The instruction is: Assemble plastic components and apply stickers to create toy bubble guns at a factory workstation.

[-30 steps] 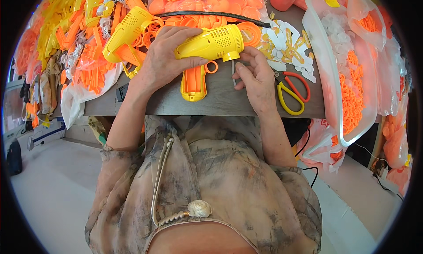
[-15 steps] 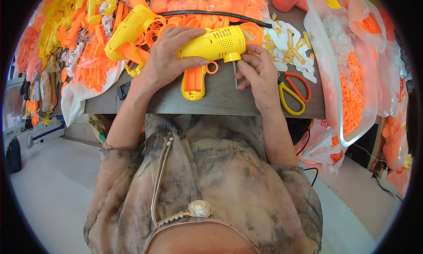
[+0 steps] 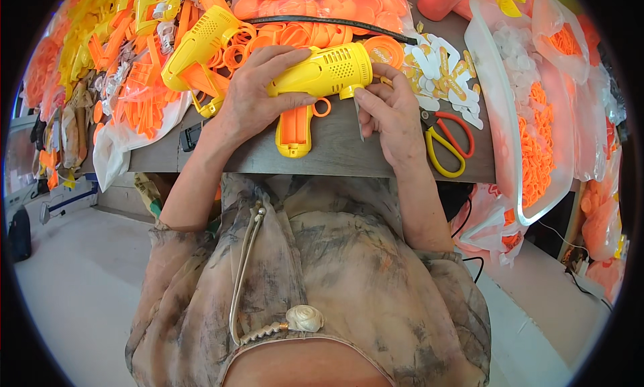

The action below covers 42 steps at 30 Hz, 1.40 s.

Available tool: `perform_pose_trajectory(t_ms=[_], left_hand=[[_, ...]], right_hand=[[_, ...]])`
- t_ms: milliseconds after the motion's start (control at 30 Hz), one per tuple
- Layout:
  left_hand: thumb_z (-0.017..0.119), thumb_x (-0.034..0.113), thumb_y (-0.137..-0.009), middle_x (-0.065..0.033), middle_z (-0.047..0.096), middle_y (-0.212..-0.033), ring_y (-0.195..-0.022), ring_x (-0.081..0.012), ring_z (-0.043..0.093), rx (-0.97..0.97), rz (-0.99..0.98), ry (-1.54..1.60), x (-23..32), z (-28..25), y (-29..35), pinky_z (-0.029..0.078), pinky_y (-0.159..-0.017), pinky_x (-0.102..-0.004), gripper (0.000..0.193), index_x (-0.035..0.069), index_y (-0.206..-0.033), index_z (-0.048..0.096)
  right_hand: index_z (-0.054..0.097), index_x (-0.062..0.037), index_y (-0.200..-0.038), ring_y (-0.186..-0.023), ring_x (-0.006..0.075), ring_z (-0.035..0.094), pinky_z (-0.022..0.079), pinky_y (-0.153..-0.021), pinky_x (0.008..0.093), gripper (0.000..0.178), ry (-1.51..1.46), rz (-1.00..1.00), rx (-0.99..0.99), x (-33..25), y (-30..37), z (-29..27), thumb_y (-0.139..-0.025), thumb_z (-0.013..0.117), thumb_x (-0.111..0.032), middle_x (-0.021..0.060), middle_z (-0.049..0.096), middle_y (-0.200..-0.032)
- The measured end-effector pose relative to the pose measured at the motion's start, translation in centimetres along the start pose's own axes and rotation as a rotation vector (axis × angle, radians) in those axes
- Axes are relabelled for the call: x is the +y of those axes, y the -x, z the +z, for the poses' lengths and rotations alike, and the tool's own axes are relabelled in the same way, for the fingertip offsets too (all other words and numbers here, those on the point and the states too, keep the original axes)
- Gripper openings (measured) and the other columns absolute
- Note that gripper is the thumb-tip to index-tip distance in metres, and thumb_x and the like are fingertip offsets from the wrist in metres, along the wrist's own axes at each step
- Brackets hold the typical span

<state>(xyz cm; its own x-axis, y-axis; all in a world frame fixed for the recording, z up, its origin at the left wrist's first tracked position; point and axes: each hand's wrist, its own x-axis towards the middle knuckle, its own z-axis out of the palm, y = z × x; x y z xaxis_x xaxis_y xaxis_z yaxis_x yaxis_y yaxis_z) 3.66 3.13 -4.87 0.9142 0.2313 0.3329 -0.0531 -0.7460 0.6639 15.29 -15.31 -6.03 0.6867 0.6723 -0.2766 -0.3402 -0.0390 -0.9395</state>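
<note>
A person in a blotchy beige blouse point(image 3: 355, 259) sits at a grey table point(image 3: 365, 160). Near its edge lie scissors point(image 3: 451, 144) with 1 red and 1 yellow loop, just beside the right hand point(image 3: 396, 119). That hand's fingers are curled, thumb against the round collar point(image 3: 347, 91) under the front end of a yellow shell point(image 3: 323, 72); a thin grey strip point(image 3: 361, 122) hangs beside them, and I cannot tell whether they pinch it. The left hand point(image 3: 253, 95) clamps the shell's rear, fingers over the top, thumb underneath. Below the shell, a yellow handle point(image 3: 294, 135) shows its orange inside. Farther off are white and gold labels point(image 3: 443, 72), a 2nd yellow shell point(image 3: 203, 41), a white tray point(image 3: 508, 119) of small parts and a black strap point(image 3: 329, 20).
</note>
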Motion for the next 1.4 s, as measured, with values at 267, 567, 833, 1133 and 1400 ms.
perform_pose_trajectory(t_ms=[267, 567, 833, 1133, 1400], left_hand=[[0.079, 0.015, -0.065, -0.0140, 0.056, -0.112, -0.102, -0.0287, 0.055, 0.029, 0.025, -0.004, 0.5, -0.2, 1.3, 0.047, -0.086, -0.0353, 0.058, 0.004, -0.117, 0.058], [0.079, 0.016, -0.066, -0.0122, 0.056, -0.115, -0.105, -0.0270, 0.055, -0.011, -0.074, 0.089, 0.3, -0.6, 1.8, 0.046, -0.088, -0.0352, 0.058, 0.005, -0.119, 0.057], [0.080, 0.017, -0.067, -0.0097, 0.056, -0.114, -0.103, -0.0205, 0.055, -0.059, -0.191, 0.340, 0.7, -1.5, 1.5, 0.044, -0.090, -0.0313, 0.065, 0.001, -0.123, 0.051], [0.089, 0.024, -0.045, -0.0094, 0.057, -0.112, -0.103, -0.0178, 0.055, -0.448, -0.314, 0.827, 1.6, -3.7, 1.2, 0.042, -0.090, -0.0315, 0.097, 0.001, -0.127, 0.043], [0.085, 0.023, -0.043, -0.0061, 0.059, -0.103, -0.093, -0.0137, 0.056, -0.285, -0.299, 0.717, 3.5, -2.8, 4.3, 0.043, -0.084, -0.0288, 0.085, -0.002, -0.117, 0.051]], right_hand=[[0.030, 0.0032, -0.130, -0.046, 0.0039, 0.042, 0.035, -0.036, 0.0178, 0.060, -0.240, 0.044, -0.061, 0.2, 0.5, 1.3, -0.081, 0.062, -0.007, 0.0061, 0.054, -0.081], [0.029, -0.0012, -0.131, -0.052, 0.0022, 0.044, 0.033, -0.037, 0.0152, 0.060, -0.290, -0.034, -0.042, 1.0, 0.8, 2.0, -0.080, 0.061, -0.002, 0.0106, 0.058, -0.095], [0.032, -0.0020, -0.128, -0.056, 0.0027, 0.046, 0.029, -0.036, 0.0150, 0.057, -0.307, -0.058, 0.001, 0.3, 1.6, 2.4, -0.079, 0.061, 0.000, 0.0117, 0.059, -0.098], [0.021, -0.0022, -0.136, -0.104, 0.0182, 0.057, 0.049, -0.085, 0.0269, 0.076, -0.061, -0.204, -0.283, -4.0, 6.1, 3.0, -0.074, 0.061, 0.014, 0.0160, 0.052, -0.114], [0.020, -0.0028, -0.138, -0.105, 0.0167, 0.056, 0.048, -0.084, 0.0250, 0.077, 0.128, -0.246, -0.446, -4.5, 6.5, 2.3, -0.075, 0.061, 0.013, 0.0153, 0.051, -0.115]])
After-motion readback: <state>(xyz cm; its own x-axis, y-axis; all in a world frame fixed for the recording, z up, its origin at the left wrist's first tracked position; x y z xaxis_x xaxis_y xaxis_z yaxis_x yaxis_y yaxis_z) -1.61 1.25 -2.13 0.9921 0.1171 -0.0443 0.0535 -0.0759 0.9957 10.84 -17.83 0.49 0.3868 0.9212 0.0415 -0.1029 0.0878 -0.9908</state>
